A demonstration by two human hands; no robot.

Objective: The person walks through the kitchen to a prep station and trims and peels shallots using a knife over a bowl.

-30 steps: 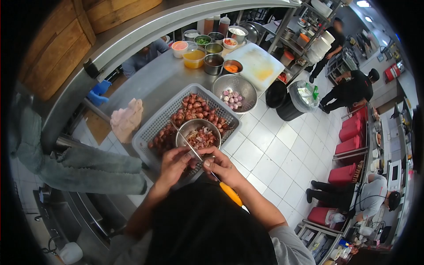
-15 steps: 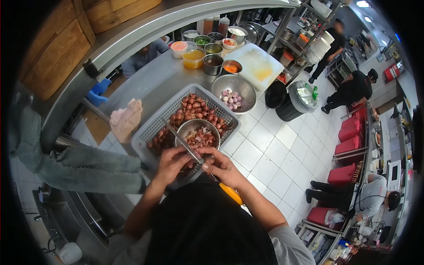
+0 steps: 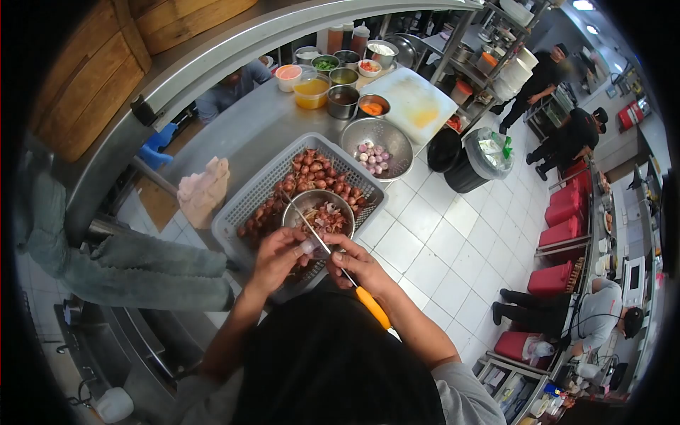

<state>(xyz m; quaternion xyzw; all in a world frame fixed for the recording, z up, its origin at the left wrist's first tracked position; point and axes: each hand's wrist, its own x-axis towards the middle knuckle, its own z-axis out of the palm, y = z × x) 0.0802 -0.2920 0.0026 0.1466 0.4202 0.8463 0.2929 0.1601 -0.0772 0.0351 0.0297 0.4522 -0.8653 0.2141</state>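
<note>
My left hand (image 3: 278, 256) pinches a pale, partly peeled shallot (image 3: 309, 246) just in front of a steel bowl (image 3: 351, 230). In my right hand (image 3: 356, 262) is a knife (image 3: 371, 307) with a yellow handle, gripped near the blade, which slants up and left across the shallot. Peeled skins (image 3: 328, 217) fill the bowl. That bowl sits in a grey perforated basket (image 3: 232, 203), among many unpeeled red-brown shallots (image 3: 312, 168). Peeled shallots (image 3: 373, 157) lie in a steel colander (image 3: 402, 145) beyond the basket's right corner.
Sauce tubs (image 3: 312, 93) and a stained white cutting board (image 3: 423, 95) occupy the steel counter's (image 3: 244, 117) far end. A crumpled pinkish cloth-like item (image 3: 203, 190) lies left. A lined trash bin (image 3: 489, 159) stands on the tiled floor, right. Several people work along the right side.
My right hand has shifted slightly right and the knife has turned a little, showing more of its handle. The pale shallot now shows between my fingers.
</note>
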